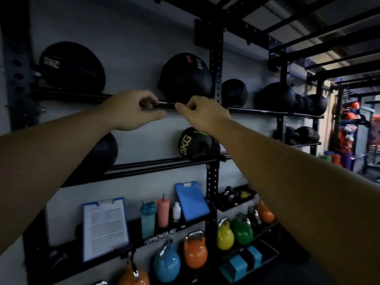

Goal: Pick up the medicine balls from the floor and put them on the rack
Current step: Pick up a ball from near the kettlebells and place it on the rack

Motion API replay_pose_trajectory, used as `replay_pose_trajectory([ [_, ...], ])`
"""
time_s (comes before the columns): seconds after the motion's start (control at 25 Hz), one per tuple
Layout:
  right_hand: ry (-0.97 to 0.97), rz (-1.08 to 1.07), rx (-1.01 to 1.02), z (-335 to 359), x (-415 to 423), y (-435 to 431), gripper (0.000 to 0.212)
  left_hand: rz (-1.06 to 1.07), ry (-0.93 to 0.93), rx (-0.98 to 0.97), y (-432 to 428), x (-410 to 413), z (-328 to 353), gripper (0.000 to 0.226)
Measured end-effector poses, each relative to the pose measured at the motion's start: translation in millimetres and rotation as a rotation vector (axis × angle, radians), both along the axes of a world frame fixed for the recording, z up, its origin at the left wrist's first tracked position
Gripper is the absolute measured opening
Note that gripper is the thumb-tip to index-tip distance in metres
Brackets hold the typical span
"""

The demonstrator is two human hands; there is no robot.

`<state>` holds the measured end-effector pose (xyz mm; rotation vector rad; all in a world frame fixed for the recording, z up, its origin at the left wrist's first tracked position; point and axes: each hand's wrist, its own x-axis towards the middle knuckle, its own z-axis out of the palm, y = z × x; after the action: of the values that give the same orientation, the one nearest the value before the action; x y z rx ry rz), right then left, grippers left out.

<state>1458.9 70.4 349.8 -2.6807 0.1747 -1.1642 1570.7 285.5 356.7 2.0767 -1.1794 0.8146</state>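
A black medicine ball marked 8KG [185, 77] rests on the upper rail [166, 105] of the wall rack, against a black upright. Just below that ball, my left hand [131, 110] and my right hand [203, 114] are both at the rail, fingers curled over it and thumbs beneath. Neither hand holds a ball. Another black ball [72, 66] sits further left on the same rail. A black ball marked 5KG [195, 145] lies on the lower rail, and a further ball [104, 153] is partly hidden behind my left forearm.
More dark balls [275, 95] fill the rack section to the right. Below are two clipboards [104, 227], bottles [163, 212] and several coloured kettlebells [195, 251] on low shelves. Black rig frames run overhead and along the right. The floor is out of view.
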Motion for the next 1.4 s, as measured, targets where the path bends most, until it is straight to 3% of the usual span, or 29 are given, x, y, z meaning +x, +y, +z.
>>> replay_pose_trajectory([
  [0.2,0.126,-0.181,0.024,-67,-102,-129,0.057,-0.116,0.110,0.070,-146,-89,-57,0.039],
  [0.4,0.215,-0.289,0.091,-126,-183,-232,0.063,-0.221,0.203,0.195,-265,-161,-117,0.056],
  [0.64,0.279,-0.444,0.189,-199,-250,-334,0.067,-0.266,0.265,0.376,-357,-188,-182,0.087],
  [0.8,0.363,-0.567,0.216,-260,-264,-391,0.062,-0.308,0.282,0.483,-406,-166,-230,0.076],
  [1.0,0.486,-0.585,0.263,-336,-203,-428,0.065,-0.225,0.353,0.600,-417,-83,-298,0.090],
  [1.2,0.586,-0.447,0.203,-422,-81,-421,0.066,-0.081,0.511,0.643,-386,18,-375,0.060],
  [1.4,0.739,-0.292,0.126,-506,24,-393,0.072,0.059,0.602,0.652,-346,81,-460,0.063],
])
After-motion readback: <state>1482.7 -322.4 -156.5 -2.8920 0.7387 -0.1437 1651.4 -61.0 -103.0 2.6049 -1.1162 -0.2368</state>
